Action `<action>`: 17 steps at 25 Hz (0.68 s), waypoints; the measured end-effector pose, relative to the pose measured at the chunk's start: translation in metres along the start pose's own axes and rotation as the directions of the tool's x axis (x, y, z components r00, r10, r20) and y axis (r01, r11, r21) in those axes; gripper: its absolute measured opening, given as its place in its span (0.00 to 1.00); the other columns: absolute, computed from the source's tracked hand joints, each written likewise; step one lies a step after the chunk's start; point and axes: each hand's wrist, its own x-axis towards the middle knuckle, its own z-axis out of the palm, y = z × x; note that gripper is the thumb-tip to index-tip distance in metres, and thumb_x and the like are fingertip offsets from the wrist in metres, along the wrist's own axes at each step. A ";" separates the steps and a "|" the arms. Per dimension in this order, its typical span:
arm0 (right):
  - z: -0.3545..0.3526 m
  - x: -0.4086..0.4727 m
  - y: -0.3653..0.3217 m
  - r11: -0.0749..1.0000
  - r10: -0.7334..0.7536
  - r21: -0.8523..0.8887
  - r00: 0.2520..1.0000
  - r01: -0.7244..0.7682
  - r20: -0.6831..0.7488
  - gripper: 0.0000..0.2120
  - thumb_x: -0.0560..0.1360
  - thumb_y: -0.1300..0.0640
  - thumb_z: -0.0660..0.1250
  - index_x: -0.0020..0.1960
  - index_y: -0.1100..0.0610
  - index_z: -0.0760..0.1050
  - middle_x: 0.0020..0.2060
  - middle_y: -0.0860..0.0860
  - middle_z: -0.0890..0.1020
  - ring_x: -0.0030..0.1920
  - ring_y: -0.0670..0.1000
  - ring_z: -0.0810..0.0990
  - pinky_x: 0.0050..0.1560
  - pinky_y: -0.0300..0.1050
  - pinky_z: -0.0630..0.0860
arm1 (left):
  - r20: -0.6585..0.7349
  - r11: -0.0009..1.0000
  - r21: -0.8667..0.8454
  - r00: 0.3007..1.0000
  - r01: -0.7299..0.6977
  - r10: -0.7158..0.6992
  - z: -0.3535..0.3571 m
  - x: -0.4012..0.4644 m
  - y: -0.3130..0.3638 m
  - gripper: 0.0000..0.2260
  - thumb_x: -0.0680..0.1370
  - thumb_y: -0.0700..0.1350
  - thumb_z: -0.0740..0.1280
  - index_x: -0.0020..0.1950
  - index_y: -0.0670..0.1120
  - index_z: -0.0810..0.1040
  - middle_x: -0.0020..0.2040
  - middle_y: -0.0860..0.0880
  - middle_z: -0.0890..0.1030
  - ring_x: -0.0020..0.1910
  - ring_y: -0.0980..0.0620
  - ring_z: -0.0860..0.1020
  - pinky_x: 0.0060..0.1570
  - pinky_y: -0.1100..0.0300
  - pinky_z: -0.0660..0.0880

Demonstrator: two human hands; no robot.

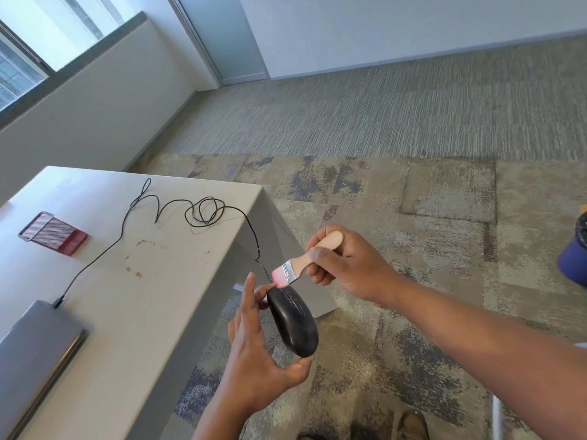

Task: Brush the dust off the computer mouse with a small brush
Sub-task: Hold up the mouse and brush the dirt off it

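Note:
A black wired computer mouse (293, 322) is held in the air just past the table's right edge. My left hand (259, 354) grips it from the left side and the rear, fingers spread. My right hand (343, 265) holds a small brush (301, 265) by its pale wooden handle. The brush has a metal ferrule and pink bristles, and the bristles touch the front end of the mouse near where the cable leaves it. The black cable (203, 211) loops across the table.
A white table (143, 281) fills the lower left, with brown crumbs near its middle. On it lie a grey closed laptop (35, 354) with the cable plugged in and a red mesh tray (52, 233). Carpet lies to the right, with a blue bin (575, 258) at the edge.

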 end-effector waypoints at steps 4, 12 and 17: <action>0.001 -0.003 -0.005 0.997 0.011 -0.077 0.999 -0.008 0.050 0.03 0.82 0.63 0.64 0.51 0.62 0.76 0.36 0.56 0.84 0.37 0.53 0.82 0.38 0.43 0.79 | 0.013 1.000 0.013 1.000 0.013 -0.013 -0.002 0.002 -0.001 0.67 0.60 0.56 0.82 0.80 0.70 0.33 0.74 0.62 0.65 0.69 0.59 0.64 0.76 0.36 0.60; -0.014 -0.007 -0.011 0.990 0.072 -0.135 0.978 -0.046 0.194 0.05 0.81 0.64 0.63 0.51 0.60 0.77 0.35 0.55 0.84 0.36 0.52 0.81 0.39 0.44 0.79 | -0.005 0.999 -0.015 0.999 0.034 -0.034 -0.003 0.002 -0.008 0.69 0.59 0.55 0.84 0.81 0.69 0.33 0.73 0.65 0.65 0.69 0.75 0.59 0.73 0.48 0.59; -0.029 -0.010 -0.006 0.990 0.111 -0.113 0.968 -0.088 0.224 0.06 0.79 0.61 0.63 0.52 0.62 0.77 0.35 0.55 0.84 0.36 0.53 0.81 0.39 0.45 0.78 | -0.035 0.998 -0.063 0.999 0.030 -0.032 0.000 0.002 -0.010 0.67 0.58 0.57 0.82 0.82 0.68 0.36 0.73 0.60 0.68 0.71 0.66 0.64 0.72 0.50 0.60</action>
